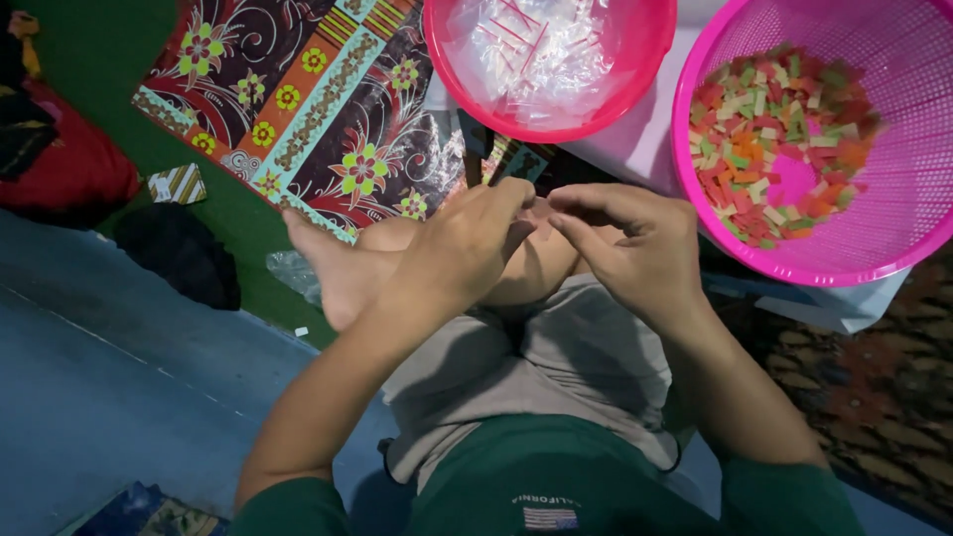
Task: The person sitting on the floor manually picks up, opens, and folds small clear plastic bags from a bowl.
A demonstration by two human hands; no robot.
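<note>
Both hands (pixel 541 233) meet fingertip to fingertip, just below the basin (pixel 635 74) and basket (pixel 893 179) rims.

Setting: home floor, informal piecework spot. Evidence: person seated cross-legged on floor; patterned floral mat (pixel 328 109); green carpet (pixel 89 79); pink mesh basket (pixel 893 228) of coloured pieces; pink basin (pixel 447 60) holding clear packets.

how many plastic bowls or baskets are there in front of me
2. A red-pink bowl with clear plastic bits sits top centre; a pink mesh basket of coloured pieces sits top right. Both run past the frame edge, so others may be out of view.
</note>
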